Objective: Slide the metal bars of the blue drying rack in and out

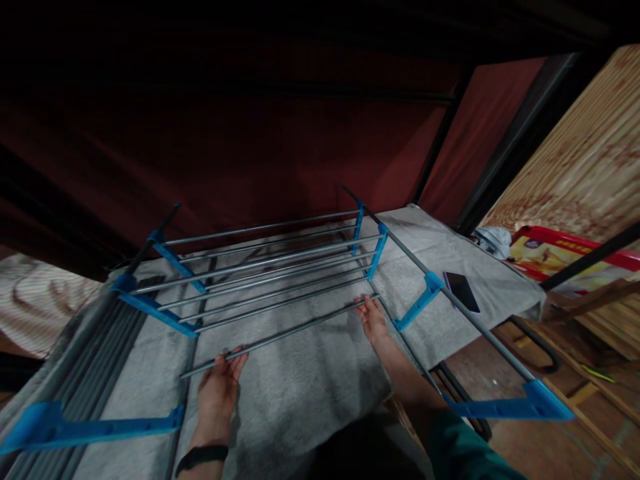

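Note:
A loose grey metal rod (290, 332) lies slantwise between my two hands. My left hand (219, 390) grips its near left end with fingers curled under it. My right hand (373, 319) holds the far right end between its fingertips. Just beyond the rod stands a rack (260, 267) of several parallel grey rods set into blue plastic brackets (155, 308). A long grey side pole (450, 297) with blue brackets (419, 303) runs along the right. Everything rests on a grey fuzzy cloth (310, 380) spread over a table.
A black phone (463, 291) lies on the cloth at the right. A bundle of grey rods (95, 353) and a blue bracket (85, 428) lie at the left. A red and yellow box (560, 257), wooden boards (590, 167) and floor are to the right.

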Available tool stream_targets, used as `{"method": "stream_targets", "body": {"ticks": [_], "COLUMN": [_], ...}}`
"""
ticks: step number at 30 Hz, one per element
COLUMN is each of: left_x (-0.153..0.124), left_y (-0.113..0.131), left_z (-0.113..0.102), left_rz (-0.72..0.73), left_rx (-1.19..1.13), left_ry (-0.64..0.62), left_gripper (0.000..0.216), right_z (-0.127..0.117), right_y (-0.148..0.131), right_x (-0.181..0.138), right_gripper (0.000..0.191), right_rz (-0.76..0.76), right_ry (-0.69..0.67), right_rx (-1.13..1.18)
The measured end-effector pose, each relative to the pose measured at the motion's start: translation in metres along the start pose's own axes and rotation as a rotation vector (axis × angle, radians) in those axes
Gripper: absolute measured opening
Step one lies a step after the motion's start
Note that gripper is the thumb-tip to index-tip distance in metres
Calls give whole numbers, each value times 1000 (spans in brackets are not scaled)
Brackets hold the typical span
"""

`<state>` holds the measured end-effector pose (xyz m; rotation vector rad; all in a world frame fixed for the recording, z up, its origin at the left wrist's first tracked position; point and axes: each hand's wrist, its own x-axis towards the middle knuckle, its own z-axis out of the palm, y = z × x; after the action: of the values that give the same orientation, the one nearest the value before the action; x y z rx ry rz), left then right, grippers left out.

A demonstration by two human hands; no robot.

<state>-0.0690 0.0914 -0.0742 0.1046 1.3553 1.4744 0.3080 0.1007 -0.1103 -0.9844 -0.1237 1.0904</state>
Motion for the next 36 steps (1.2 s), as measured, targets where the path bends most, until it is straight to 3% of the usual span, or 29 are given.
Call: {"method": "stream_targets", "body": {"ticks": [2,12,17,24,29,36], "left_x": [0,-1,4,14,17,14], "left_y": [-1,-4,-6,-15,-18,-20], "left_z": [0,8,1,-6,-1,0], "left_rz": [8,33,27,77,85,82], "left_rx": [-9,-19,-47,-47,-3,54], "left_ry": [6,109,38,53,117,97], "left_gripper": [31,38,35,27,29,30], "right_z": [-4,-19,-24,-28,-26,-19], "right_y": [1,15,18,15,16,13], "right_x": [3,17,24,23,18,16], "right_gripper": [8,21,26,12,24,35], "right_rz": [6,-43,-46,-27,-17,-5], "right_ry": [-17,-39,-38,-105,-176,-207], "right_rx": [12,61,49,11,-47,-107]}}
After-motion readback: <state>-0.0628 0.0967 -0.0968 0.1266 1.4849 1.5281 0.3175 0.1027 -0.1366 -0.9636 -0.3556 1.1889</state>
